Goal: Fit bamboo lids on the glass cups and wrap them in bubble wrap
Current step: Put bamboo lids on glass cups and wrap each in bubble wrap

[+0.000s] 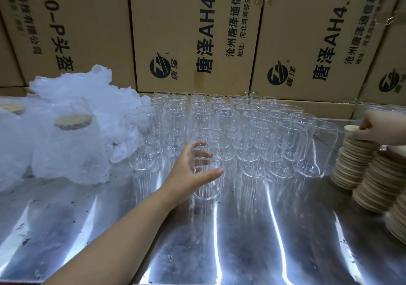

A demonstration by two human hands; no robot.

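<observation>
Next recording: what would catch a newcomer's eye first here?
A crowd of clear glass cups fills the middle of the table, the left hand curled round the front cup. At right, the right hand grips the top of stacked bamboo lids; bubble-wrapped cups stand at left.

place: packing station, warehouse/stockroom
backdrop: printed shipping cartons (197, 34) stacked directly behind steel table (241, 240)
stock on table: rows of glass cups (259, 135), bamboo lid stacks (356, 164)
</observation>
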